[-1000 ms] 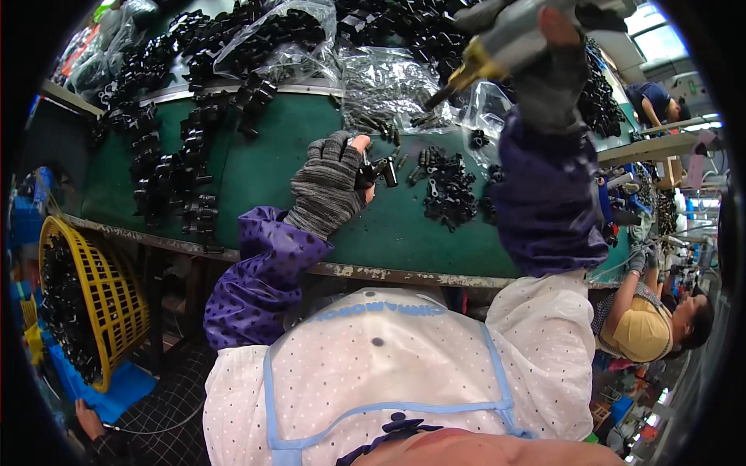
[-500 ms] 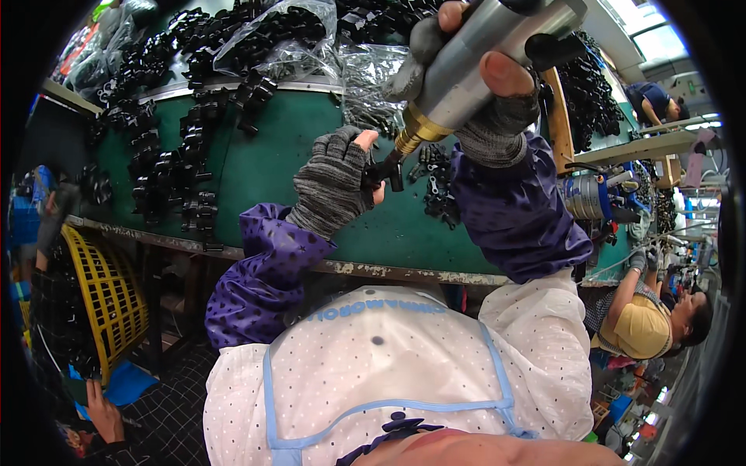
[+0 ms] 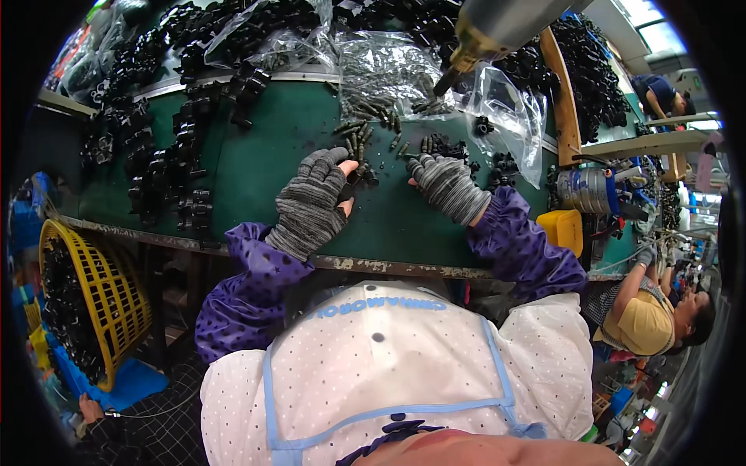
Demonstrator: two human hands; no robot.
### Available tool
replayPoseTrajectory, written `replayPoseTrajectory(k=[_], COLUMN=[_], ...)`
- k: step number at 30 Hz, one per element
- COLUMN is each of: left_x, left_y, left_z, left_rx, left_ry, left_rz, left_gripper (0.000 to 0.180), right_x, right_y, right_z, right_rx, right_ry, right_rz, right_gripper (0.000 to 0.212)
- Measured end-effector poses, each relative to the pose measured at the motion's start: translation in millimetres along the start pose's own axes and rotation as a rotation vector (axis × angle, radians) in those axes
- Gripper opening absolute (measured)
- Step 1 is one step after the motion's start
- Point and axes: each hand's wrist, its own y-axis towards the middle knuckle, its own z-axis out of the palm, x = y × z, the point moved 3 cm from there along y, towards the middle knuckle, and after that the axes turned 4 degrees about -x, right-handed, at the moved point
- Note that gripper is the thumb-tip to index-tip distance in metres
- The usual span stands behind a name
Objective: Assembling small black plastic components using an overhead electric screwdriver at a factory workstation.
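Left of the bench's middle, my left hand [image 3: 315, 203], in a grey striped fingerless glove, is curled with a small black part [image 3: 358, 178] between thumb and forefinger. My right hand [image 3: 453, 189], gloved alike, lies palm down with its fingers bent together at a small pile of black parts [image 3: 449, 145]; what they hold is hidden. Several slim dark screw-like pieces [image 3: 360, 141] are scattered just beyond my left fingertips. Above my right hand hangs a silver power screwdriver [image 3: 497, 33] with a brass collar and a dark bit, touched by neither hand.
Clear plastic bags [image 3: 388, 70] lie across the far side of the green bench [image 3: 256, 163]. Rows of black clamp-like parts [image 3: 194, 147] stand at left. A wooden board [image 3: 561, 97], a yellow container [image 3: 561, 231] and a wire-wrapped can [image 3: 584, 191] are at right. A yellow basket [image 3: 116, 299] hangs lower left.
My right hand has let go of the power screwdriver, which now hangs higher, and has come down to the parts pile. My left hand has shifted slightly left and down.
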Motion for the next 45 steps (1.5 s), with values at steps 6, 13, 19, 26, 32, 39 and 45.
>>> replayPoseTrajectory(k=[6, 13, 19, 26, 32, 39, 45], left_x=[2, 0, -4, -4, -5, -4, -1], left_y=[-8, -6, -4, -4, -4, -5, -11], left_z=[1, 3, 1, 2, 1, 5, 4], left_rx=[-0.111, -0.14, -0.112, -0.135, -0.159, -0.17, -0.053], left_ry=[-0.043, -0.044, -0.005, -0.007, 0.013, -0.019, 0.119], left_rz=[-0.01, 0.01, 0.038, 0.057, 0.063, 0.065, -0.042], left_gripper=[0.046, 0.045, 0.046, 0.047, 0.047, 0.041, 0.066], right_x=[-12, 9, 12, 9, 14, 31, -70], right_y=[18, 47, 43, 63, 51, 33, -3], right_z=[-38, -41, -48, -21, -36, -34, -47], right_rx=[-0.012, 0.19, 0.114, 0.191, -0.06, -0.381, -0.136], right_ry=[1.17, 1.621, 1.507, 1.4, 1.337, 0.746, 0.67], right_rz=[0.199, 0.141, 0.21, 0.263, 0.035, -0.154, 0.423], right_gripper=[0.018, 0.018, 0.018, 0.017, 0.019, 0.027, 0.025])
